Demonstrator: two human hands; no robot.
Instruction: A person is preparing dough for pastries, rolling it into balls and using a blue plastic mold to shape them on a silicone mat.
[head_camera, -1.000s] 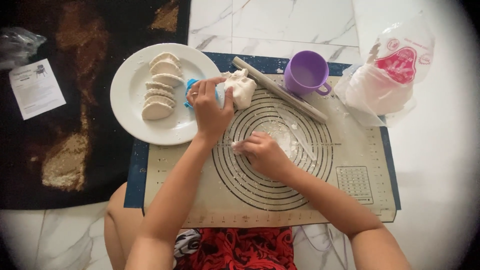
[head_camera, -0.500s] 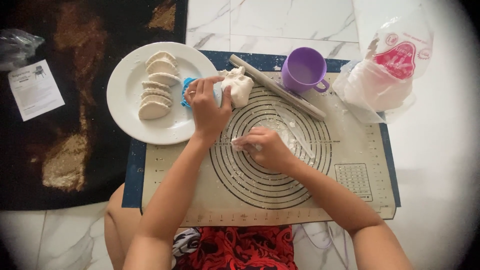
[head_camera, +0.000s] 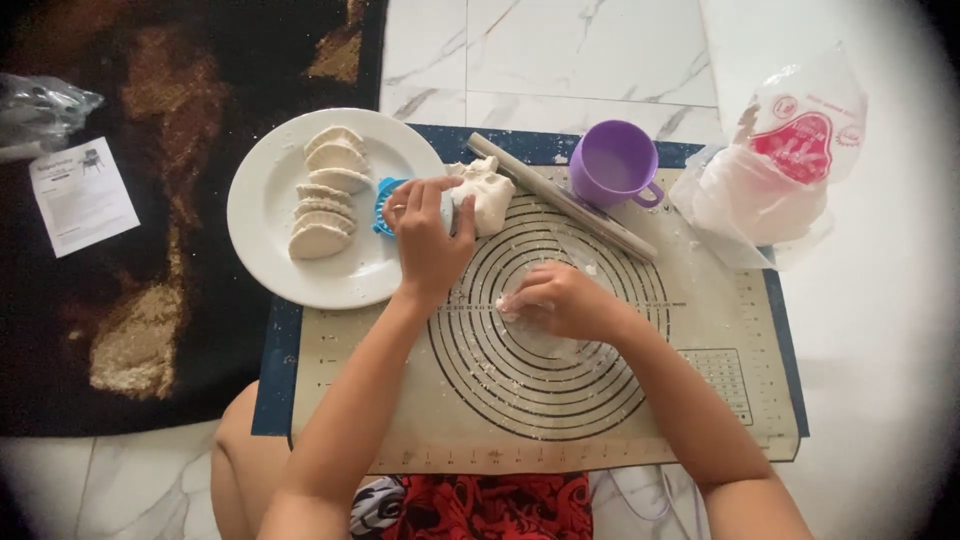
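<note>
Left hand: closed over the blue dumpling press at the plate rim, beside the dough lump
Right hand: grip pinched on a small dough piece — mat centre
Handling: soft, light, likely sticky; take hold at its edges
Long axis: cannot tell — piece mostly hidden
</note>
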